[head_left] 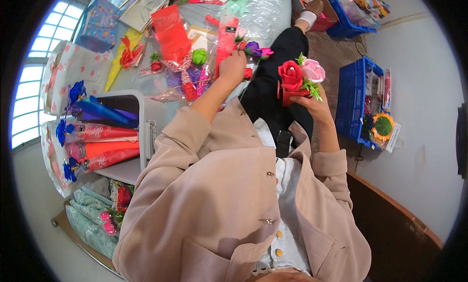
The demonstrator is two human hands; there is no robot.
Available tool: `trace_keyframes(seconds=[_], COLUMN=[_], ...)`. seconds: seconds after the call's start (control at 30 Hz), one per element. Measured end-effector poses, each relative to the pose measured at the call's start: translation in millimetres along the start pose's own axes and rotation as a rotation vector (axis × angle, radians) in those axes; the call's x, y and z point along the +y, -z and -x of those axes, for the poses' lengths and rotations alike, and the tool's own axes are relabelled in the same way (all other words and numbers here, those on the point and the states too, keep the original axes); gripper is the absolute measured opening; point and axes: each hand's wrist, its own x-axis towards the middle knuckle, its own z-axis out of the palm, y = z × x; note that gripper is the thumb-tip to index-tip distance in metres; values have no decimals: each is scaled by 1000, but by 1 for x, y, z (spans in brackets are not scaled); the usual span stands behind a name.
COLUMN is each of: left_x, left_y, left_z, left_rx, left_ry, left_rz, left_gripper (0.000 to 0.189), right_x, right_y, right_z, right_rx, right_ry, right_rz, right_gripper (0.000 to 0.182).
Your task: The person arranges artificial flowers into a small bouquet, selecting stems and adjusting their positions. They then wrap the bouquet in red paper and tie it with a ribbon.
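My right hand (317, 105) grips a small red box (289, 93) that carries an artificial flower arrangement. In it sit a red rose (290, 73) with a pearl-like bead and a pink rose (313, 70), with green plastic leaves (311, 89) around them. Over the cluttered table, my left hand (234, 64) has its fingers curled beside a red flower sleeve (226, 40) in clear film. Whether those fingers hold anything is hidden. Just beyond them lie a purple artificial rose (252, 48) and a magenta one (266, 53).
A green rose (199, 56) and a red wrapped sleeve (171, 31) lie on the film-covered table (272, 11). Left, a grey plastic bin (142, 110) holds wrapped bouquets (109, 132). Blue crates (349, 99) stand on the floor at right. My outstretched leg (290, 51) borders the table.
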Motion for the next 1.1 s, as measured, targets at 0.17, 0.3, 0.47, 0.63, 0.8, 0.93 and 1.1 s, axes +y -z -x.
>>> trace_keyframes(seconds=[0.17,0.3,0.47,0.63,0.8,0.93,1.1], left_x=[-6,-23,3,52,60,48,52], left_y=[0,16,64,77,116,130,139], left_z=[-6,-2,7,7,-3,-7,1], left_rx=[39,140,85,174,331,355,305], left_ry=[-37,-27,82,-112,-1,1,-14], left_rz=[109,365,1088,1558,1607,1843,1843], left_gripper=[12,14,14,13,8,6,6], right_x=[-8,-14,-10,-11,-10,-7,-8], right_y=[-2,-4,2,1,5,9,7], right_z=[3,3,7,5,6,4,3], right_rx=[-29,-53,-66,-108,-87,-91,-107], right_ry=[45,50,61,78,93,60,81], right_rz=[54,83,12,34,71,75,58], right_gripper=[64,64,64,64,62,61,61])
